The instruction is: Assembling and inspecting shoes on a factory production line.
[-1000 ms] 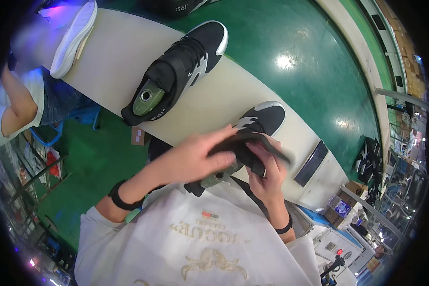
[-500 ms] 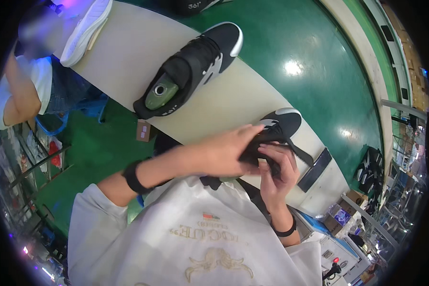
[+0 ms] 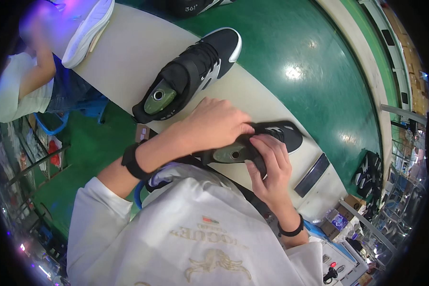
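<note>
The right hand [image 3: 273, 164] is pinching the black tongue [image 3: 258, 161] of a black-and-white sneaker [image 3: 293, 138] between thumb and fingers. The left hand [image 3: 220, 125] is curling over the sneaker's far collar edge, its fingertips touching there; its own back is hiding most of the fingers, so I cannot tell whether it is gripping. The sneaker is lying on the pale table [image 3: 128, 45] just in front of the person, toe pointing right, a green shoe last [image 3: 225, 154] filling its heel opening. A second sneaker [image 3: 206, 57], also holding a green last, is resting further left, and a white sole [image 3: 86, 35] is lying beyond it. A dark slab [image 3: 312, 175] is lying right of the right hand.
</note>
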A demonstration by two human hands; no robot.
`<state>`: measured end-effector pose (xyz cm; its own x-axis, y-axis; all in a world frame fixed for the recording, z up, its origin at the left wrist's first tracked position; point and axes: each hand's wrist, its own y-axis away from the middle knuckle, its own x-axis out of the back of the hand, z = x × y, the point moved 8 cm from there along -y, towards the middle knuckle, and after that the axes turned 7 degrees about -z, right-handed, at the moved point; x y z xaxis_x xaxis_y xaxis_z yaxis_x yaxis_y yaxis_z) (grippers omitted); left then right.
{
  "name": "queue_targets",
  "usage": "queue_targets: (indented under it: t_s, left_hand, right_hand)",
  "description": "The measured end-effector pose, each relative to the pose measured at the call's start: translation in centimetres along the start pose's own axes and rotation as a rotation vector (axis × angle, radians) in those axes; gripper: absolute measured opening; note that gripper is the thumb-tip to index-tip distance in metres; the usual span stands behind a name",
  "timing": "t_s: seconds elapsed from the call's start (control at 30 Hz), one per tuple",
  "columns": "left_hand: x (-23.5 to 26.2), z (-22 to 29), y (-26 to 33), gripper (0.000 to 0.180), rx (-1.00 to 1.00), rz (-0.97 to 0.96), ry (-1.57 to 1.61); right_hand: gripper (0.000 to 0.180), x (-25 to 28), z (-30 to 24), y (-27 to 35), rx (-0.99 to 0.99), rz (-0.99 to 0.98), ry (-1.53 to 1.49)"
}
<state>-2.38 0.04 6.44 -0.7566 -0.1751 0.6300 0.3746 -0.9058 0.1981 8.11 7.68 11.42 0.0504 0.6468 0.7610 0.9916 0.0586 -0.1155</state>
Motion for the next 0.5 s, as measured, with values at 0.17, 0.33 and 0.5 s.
queue_targets:
  t_s: [0.17,0.33,0.5]
  left_hand:
    - [2.0,4.3,6.5,0.007,0.025,0.316,0.206]
    - [-2.0,7.2,8.0,0.022,-0.201,0.197,0.092]
    - [-3.4,5.2,7.9,0.029,-0.113,0.061,0.255]
  right_hand:
    - [0.062,0.7,0.7,-1.6,-0.017,-0.379,-0.024]
    - [0.079,1.4,2.5,-2.2,-0.086,-0.673,-0.191]
    - [0.081,0.8,2.9,-2.8,-0.112,-0.68,-0.177]
